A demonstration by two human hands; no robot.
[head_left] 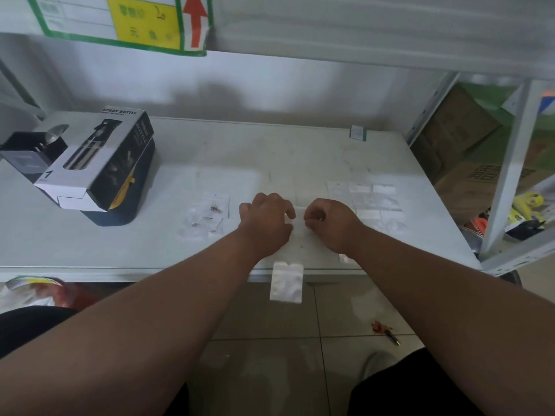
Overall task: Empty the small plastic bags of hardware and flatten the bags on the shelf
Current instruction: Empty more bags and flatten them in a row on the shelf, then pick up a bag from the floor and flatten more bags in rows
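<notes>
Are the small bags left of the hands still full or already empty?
Still holding hardware: the small bags left of the left hand show dark metal bits inside the clear plastic.

Box (99, 157) at my left reads "SPRAY BOTTLE" on its top, large "7" on the near flap. Poster (126, 22) above me: red up-arrow, yellow panel; its characters are illegible.
</notes>
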